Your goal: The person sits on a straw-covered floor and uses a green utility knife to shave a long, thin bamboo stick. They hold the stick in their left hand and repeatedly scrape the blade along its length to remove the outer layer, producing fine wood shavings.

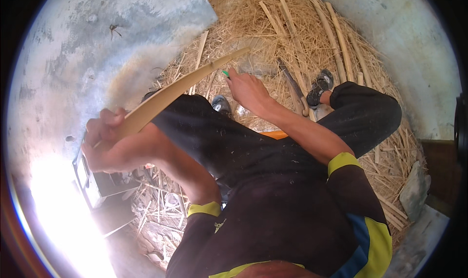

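- Left hand (109, 141) grips a long, flat, tan, bamboo-like strip (176, 89); a loose hold could let it twist.
- Right hand (248, 90) holds a small, mostly hidden green object (225, 73) near the strip; a slip could injure either hand.
- Counted: one strip, one green object; right of right hand, one dark, hooked tool (295, 89).

Left wall (87, 49): pale blue-white, paint worn to grey patches, tan stain (139, 73) toward floor, small dark hole (70, 138)
Right wall (409, 44): similar faded blue-grey, scuffed
Floor (234, 14): thick straw-coloured litter, shavings and splinters, between walls
Far right: dark brown panel (441, 163), grey stone-like slab (414, 192) near it
Light: white glare (63, 205) lower left, source washed out, detail lost
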A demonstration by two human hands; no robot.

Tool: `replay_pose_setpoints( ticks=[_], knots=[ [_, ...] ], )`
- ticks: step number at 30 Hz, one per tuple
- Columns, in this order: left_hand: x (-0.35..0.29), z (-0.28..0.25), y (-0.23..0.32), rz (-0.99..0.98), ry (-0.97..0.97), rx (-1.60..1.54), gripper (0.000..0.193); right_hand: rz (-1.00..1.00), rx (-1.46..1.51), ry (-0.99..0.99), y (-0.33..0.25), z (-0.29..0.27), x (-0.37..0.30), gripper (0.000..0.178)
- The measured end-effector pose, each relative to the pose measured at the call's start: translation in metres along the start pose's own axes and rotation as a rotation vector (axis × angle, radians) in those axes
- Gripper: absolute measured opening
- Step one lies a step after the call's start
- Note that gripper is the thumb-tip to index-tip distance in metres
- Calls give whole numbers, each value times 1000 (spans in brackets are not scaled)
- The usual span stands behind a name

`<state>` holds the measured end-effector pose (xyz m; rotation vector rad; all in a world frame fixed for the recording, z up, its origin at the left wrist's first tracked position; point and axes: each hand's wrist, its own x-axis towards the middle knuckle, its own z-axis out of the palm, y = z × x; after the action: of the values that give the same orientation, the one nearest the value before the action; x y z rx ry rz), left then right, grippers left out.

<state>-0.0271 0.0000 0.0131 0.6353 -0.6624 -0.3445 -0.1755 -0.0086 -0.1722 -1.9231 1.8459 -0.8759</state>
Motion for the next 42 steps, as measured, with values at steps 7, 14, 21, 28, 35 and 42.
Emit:
replay_pose_setpoints(
  ticks=[7,14,21,28,35,42],
  knots=[
    [-4,6,-1,-5,37,21,36,-44,48,-38,13,30,2,23],
    [-5,5,-6,77,7,42,38,129,199,-33,18,31,7,26],
    [18,-16,-10,34,15,65,32,8,73,-146,5,20,14,23],
    [2,-6,-7,88,35,42,28,184,-27,-71,73,45,27,25],
    [11,-15,-13,91,-51,92,30,128,93,-45,71,55,27,28],
    [13,-21,-14,168,-116,123,34,194,134,-231,49,19,32,27]
  ],
)
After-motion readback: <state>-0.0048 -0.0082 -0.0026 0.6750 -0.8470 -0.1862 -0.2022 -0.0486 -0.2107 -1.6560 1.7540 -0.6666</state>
